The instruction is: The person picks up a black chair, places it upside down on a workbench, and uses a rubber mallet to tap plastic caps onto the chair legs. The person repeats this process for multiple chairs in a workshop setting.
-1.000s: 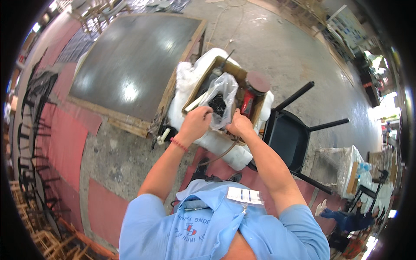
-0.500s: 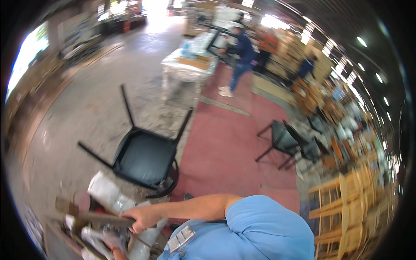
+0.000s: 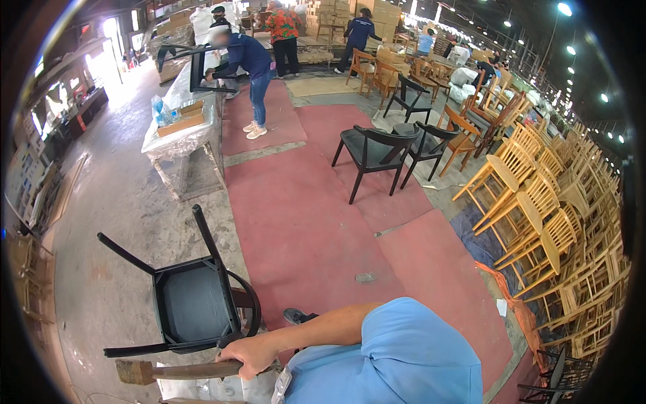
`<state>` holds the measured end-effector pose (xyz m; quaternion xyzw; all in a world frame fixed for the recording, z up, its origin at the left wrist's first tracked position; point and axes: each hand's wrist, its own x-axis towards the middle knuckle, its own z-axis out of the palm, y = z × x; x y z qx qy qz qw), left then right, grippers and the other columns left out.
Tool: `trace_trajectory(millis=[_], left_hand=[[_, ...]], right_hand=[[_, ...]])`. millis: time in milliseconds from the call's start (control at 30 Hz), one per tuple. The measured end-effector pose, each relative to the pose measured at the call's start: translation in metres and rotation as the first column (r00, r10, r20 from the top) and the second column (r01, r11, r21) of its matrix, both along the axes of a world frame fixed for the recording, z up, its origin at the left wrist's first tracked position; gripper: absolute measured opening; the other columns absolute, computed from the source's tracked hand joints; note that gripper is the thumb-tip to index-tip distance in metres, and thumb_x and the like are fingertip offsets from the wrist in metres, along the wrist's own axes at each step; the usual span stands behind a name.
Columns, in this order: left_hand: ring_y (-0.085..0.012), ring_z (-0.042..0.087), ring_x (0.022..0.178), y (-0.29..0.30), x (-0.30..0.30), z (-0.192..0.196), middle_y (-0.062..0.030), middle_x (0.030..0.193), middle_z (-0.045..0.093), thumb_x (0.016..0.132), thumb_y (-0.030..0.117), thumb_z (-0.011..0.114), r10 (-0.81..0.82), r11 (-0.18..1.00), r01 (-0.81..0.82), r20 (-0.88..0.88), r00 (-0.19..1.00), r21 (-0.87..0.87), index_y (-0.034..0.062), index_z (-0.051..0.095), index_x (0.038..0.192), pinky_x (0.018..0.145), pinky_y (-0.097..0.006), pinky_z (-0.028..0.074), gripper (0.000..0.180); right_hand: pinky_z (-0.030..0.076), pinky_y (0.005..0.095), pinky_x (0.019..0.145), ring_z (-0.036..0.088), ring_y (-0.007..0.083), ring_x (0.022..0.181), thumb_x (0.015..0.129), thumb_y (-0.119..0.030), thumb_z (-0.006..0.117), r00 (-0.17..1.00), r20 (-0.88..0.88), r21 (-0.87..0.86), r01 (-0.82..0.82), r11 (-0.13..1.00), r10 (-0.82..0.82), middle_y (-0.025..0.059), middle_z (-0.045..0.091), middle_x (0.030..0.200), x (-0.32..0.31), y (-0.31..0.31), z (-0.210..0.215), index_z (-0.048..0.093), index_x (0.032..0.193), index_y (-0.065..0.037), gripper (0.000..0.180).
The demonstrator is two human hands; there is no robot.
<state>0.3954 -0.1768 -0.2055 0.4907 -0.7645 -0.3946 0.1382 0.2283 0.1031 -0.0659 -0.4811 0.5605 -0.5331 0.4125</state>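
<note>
My right hand (image 3: 250,355) reaches across to the lower left, its fingers wrapped round the wooden handle of what looks like a mallet (image 3: 182,372). The mallet's blunt, brown block head points left, away from my fist. Just beyond it, a black chair (image 3: 195,306) with a dark seat is tipped over, its legs sticking out toward the left and the far side. Its curved backrest (image 3: 252,303) shows on the right. Whether the mallet touches the chair, I cannot tell. White wrapping (image 3: 195,389) lies below the handle. My left hand is out of the picture.
Red mats (image 3: 303,215) cover the floor ahead. A plastic-covered table (image 3: 182,138) stands at far left, where a person (image 3: 249,57) handles a black chair frame. Black chairs (image 3: 377,155) stand right of centre; stacked wooden chairs (image 3: 538,195) line the right side.
My view has swung rightward and up, showing more mats and chairs. The right hand still grips the mallet, now close to the tipped chair. My left hand has dropped out of sight.
</note>
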Motion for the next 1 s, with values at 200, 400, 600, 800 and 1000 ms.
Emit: trace_trajectory(millis=[200, 400, 600, 800, 1000], left_hand=[[-0.0276, 0.057, 0.071, 0.004, -0.005, 0.004, -0.0137, 0.087, 0.063, 0.093, 0.036, 0.06, -0.031, 0.999, 0.031, 0.003, 1.0, -0.01, -0.0003, 0.062, 0.105, 0.064, -0.04, 0.048, 0.038], [-0.0266, 0.056, 0.069, 0.006, -0.003, 0.01, -0.0131, 0.083, 0.061, 0.093, 0.04, 0.059, -0.035, 0.999, 0.034, -0.011, 0.999, -0.028, 0.0003, 0.062, 0.104, 0.062, -0.039, 0.047, 0.041], [-0.0255, 0.054, 0.067, 0.014, -0.004, 0.027, -0.0125, 0.08, 0.06, 0.092, 0.043, 0.059, -0.021, 0.997, 0.019, -0.022, 1.0, -0.078, 0.0009, 0.061, 0.103, 0.06, -0.039, 0.046, 0.044], [-0.0244, 0.052, 0.065, 0.04, -0.024, 0.067, -0.0118, 0.077, 0.058, 0.092, 0.047, 0.058, -0.04, 0.969, 0.023, -0.063, 0.997, -0.248, 0.0015, 0.061, 0.102, 0.059, -0.039, 0.045, 0.047], [-0.0233, 0.051, 0.063, 0.12, -0.095, 0.133, -0.0112, 0.073, 0.056, 0.091, 0.051, 0.058, -0.273, 0.936, 0.222, -0.166, 0.948, -0.272, 0.0021, 0.06, 0.101, 0.057, -0.039, 0.044, 0.05]], right_hand=[[0.048, 0.0347, 0.07, 0.06, 0.021, 0.08, 0.074, -0.01, 0.061, 0.992, 0.08, 0.085, 0.095, 0.992, -0.102, 0.0129, 0.064, 0.093, -0.005, 0.026, 0.004, 0.055, 0.122, 0.004, 0.051], [0.047, 0.033, 0.064, 0.059, 0.0153, 0.073, 0.074, -0.01, 0.06, 0.984, 0.11, -0.045, 0.142, 0.989, -0.137, 0.0076, 0.061, 0.081, -0.016, 0.044, 0.024, 0.056, 0.112, 0.002, 0.039], [0.044, 0.0308, 0.057, 0.054, 0.0116, 0.063, 0.074, -0.012, 0.061, 0.97, 0.174, -0.012, 0.176, 0.984, -0.171, 0.0012, 0.052, 0.07, -0.034, 0.029, 0.025, 0.054, 0.105, -0.001, 0.034], [0.043, 0.0305, 0.061, 0.053, 0.014, 0.067, 0.078, -0.018, 0.065, 0.979, 0.123, -0.081, 0.171, 0.982, -0.161, 0.0031, 0.052, 0.074, -0.071, 0.035, 0.021, 0.05, 0.111, -0.001, 0.04], [0.046, 0.0345, 0.07, 0.056, 0.0191, 0.073, 0.078, -0.019, 0.068, 0.979, 0.076, 0.016, 0.189, 0.982, -0.189, 0.0087, 0.058, 0.078, -0.144, 0.067, 0.017, 0.053, 0.114, 0.0, 0.043]])
